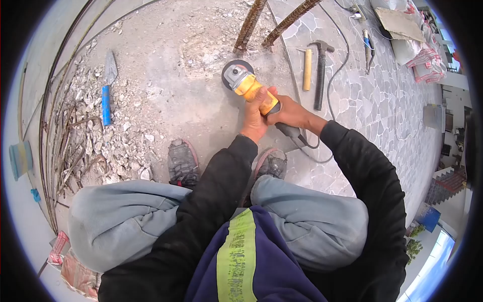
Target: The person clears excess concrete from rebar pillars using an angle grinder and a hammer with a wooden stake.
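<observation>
Both hands are wrapped round a yellow angle grinder (245, 86) held out in front of my feet. My left hand (255, 115) grips the body from the left side, fingers closed. On the rear of the body, my right hand (288, 111) is closed too, near where the cord leaves the tool. The grinder's dark round disc and guard (227, 69) point away from me, low over the dusty concrete (201, 95). Beyond the disc, two rusty rebars (250, 25) rise from the floor.
A hammer (320, 70) and a yellow-handled tool (307, 69) lie to the right, beside the black cord (346, 55). Left, a blue-handled trowel (106, 103) rests on rubble (121, 146) near bent rebars (53, 116). Filled sacks (410, 53) stand at the far right on patterned tiles (372, 105).
</observation>
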`<state>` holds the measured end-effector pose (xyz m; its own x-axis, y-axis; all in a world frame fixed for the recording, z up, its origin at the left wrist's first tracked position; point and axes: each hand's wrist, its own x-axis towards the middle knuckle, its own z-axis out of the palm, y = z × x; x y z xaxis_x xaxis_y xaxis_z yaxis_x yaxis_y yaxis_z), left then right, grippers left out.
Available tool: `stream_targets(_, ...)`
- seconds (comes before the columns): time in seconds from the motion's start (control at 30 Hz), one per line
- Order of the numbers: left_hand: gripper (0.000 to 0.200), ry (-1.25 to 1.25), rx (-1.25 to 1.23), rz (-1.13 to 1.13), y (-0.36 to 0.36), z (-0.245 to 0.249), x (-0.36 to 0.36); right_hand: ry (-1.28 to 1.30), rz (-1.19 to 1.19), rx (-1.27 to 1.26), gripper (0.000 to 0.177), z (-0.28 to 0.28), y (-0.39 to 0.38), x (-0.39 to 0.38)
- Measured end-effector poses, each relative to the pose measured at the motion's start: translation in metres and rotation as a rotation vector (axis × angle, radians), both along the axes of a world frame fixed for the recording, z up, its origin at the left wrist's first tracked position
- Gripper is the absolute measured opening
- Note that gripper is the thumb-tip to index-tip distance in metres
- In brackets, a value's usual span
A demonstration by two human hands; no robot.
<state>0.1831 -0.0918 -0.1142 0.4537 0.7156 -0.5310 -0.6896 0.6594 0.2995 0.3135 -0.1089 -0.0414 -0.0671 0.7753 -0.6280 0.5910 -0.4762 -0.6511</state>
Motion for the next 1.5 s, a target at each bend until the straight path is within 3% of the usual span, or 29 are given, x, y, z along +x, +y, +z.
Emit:
stream_targets(0.03, 0.039, -0.018, 0.003, -0.013, 0.002, 0.007, 0.0, 0.205, -0.08, -0.065, 0.063, -0.008, -0.002, 0.006)
stream_targets(0.2, 0.028, 0.116, -0.005, -0.11, 0.012, -0.006, 0.007, 0.221, -0.162, -0.162, 0.061, -0.017, 0.006, 0.005)
stream_targets(0.27, 0.022, 0.21, -0.009, -0.033, 0.019, -0.014, 0.01, 0.241, -0.194, -0.175, 0.061, -0.027, 0.007, 0.0)
stream_targets(0.53, 0.023, 0.422, 0.005, -0.149, 0.058, -0.028, -0.01, 0.378, -0.384, -0.187, 0.053, -0.034, 0.027, -0.031)
stream_targets(0.73, 0.025, 0.43, -0.017, -0.239, 0.075, -0.028, -0.017, 0.471, -0.517, -0.201, 0.046, -0.061, 0.032, -0.041)
stream_targets(0.93, 0.025, 0.449, 0.031, -0.284, 0.077, -0.028, -0.018, 0.516, -0.586, -0.159, 0.037, -0.054, 0.029, -0.045)
stream_targets(1.17, 0.025, 0.463, 0.02, -0.309, 0.086, -0.024, -0.019, 0.511, -0.58, -0.185, 0.039, -0.064, 0.033, -0.046)
stream_targets(1.23, 0.025, 0.475, 0.031, -0.314, 0.089, -0.025, -0.02, 0.547, -0.58, -0.126, 0.03, -0.065, 0.035, -0.048)
stream_targets(1.47, 0.024, 0.468, 0.031, -0.326, 0.086, -0.022, -0.02, 0.529, -0.563, -0.099, 0.03, -0.066, 0.03, -0.047)
stream_targets(1.5, 0.024, 0.467, 0.032, -0.324, 0.085, -0.023, -0.019, 0.522, -0.57, -0.117, 0.037, -0.066, 0.03, -0.045)
